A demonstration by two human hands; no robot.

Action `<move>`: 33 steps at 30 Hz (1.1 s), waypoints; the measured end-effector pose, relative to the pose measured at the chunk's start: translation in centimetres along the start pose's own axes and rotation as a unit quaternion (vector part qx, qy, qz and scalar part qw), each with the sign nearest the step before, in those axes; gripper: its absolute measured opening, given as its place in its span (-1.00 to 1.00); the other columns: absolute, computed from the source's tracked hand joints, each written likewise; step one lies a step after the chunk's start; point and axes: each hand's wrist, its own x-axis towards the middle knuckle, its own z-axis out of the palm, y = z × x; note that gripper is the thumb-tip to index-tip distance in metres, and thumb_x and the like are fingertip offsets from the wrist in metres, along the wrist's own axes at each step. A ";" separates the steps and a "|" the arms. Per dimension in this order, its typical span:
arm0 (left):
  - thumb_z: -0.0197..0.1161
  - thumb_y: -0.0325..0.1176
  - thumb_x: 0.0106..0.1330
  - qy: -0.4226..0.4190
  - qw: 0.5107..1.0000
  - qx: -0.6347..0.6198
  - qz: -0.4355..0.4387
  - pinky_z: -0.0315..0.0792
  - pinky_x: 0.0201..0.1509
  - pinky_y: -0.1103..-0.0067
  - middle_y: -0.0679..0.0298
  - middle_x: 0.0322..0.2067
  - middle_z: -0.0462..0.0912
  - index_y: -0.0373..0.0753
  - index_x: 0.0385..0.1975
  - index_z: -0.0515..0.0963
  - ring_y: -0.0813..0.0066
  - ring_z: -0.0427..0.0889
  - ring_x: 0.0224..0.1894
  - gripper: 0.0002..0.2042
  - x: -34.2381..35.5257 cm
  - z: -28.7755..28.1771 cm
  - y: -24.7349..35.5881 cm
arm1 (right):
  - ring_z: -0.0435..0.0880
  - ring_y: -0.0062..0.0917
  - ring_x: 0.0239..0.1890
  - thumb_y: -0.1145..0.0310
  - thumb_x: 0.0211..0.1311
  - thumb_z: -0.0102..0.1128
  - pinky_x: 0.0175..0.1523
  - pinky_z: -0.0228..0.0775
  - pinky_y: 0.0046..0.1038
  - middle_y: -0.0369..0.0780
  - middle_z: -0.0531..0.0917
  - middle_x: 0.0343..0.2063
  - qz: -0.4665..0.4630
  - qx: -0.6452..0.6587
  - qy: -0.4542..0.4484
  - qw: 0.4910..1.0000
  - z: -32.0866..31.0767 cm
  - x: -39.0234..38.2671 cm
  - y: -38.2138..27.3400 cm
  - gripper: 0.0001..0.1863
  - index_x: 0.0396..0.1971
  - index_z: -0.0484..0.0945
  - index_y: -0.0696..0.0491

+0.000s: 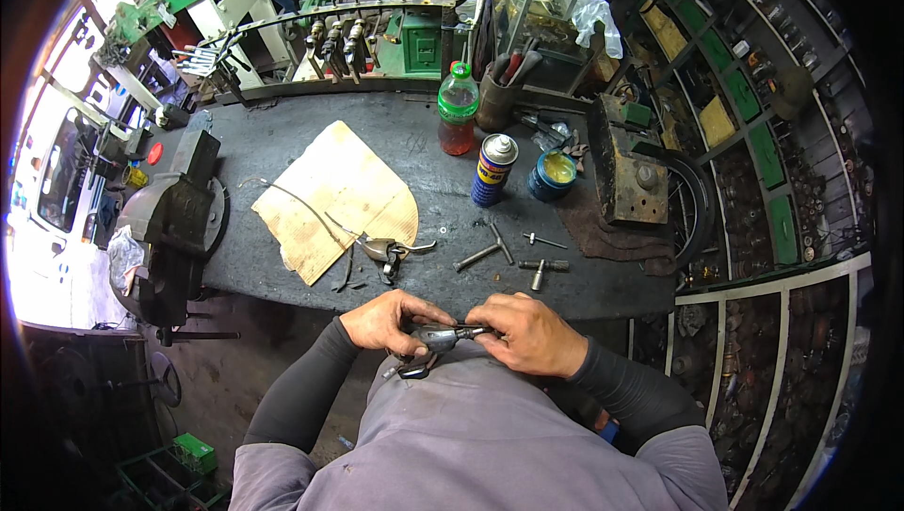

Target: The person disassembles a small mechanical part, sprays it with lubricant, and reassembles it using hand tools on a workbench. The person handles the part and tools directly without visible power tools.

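Close to my body, at the bench's near edge, my left hand [395,321] is closed around the grey metal body of a hand lever assembly [435,338]. My right hand [531,334] pinches the narrow dark end of the same piece, its fingertips partly hiding it. A dark looped part hangs below the left hand. On the bench ahead, a second lever assembly [384,249] with a silver lever and a thin cable [299,198] lies across the edge of a piece of cardboard [341,193].
T-handle wrenches [482,252] lie right of the cardboard. Behind them stand a blue spray can [494,170], an open grease tub [553,175] and a bottle of red liquid [458,111]. A bench vise [179,195] is at left; a heavy metal block [633,167] sits at right.
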 end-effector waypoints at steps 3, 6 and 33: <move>0.55 -0.44 0.10 -0.003 1.000 0.010 0.003 0.54 0.45 0.40 0.10 0.16 0.81 -0.39 0.31 0.67 0.35 0.74 0.23 -0.34 0.1 0.0 0.2 | 0.78 -0.20 -0.17 0.40 0.39 0.42 -0.03 0.60 -0.20 -0.17 0.73 -0.29 0.008 -0.002 -0.027 1.000 -0.3 -0.1 0.1 -0.86 -0.14 0.74 0.10; 0.56 -0.42 0.10 0.006 1.000 0.005 -0.001 0.55 0.45 0.40 0.09 0.16 0.81 -0.39 0.31 0.67 0.34 0.75 0.22 -0.34 0.0 0.1 0.0 | 0.79 -0.17 -0.17 0.34 0.45 0.39 -0.05 0.62 -0.18 -0.15 0.74 -0.28 0.054 -0.007 -0.046 0.997 -0.6 -0.2 -0.4 -0.85 -0.14 0.75 0.10; 0.63 -0.42 0.03 -0.001 0.993 0.116 0.022 0.53 0.46 0.35 0.02 0.21 0.77 -0.37 0.25 0.71 0.22 0.73 0.29 -0.34 -0.4 1.1 2.9 | 0.79 -0.13 -0.21 0.30 0.48 0.37 -0.09 0.62 -0.15 -0.13 0.76 -0.30 0.021 -0.005 -0.046 0.999 -0.9 -1.6 -0.4 -0.82 -0.21 0.70 0.12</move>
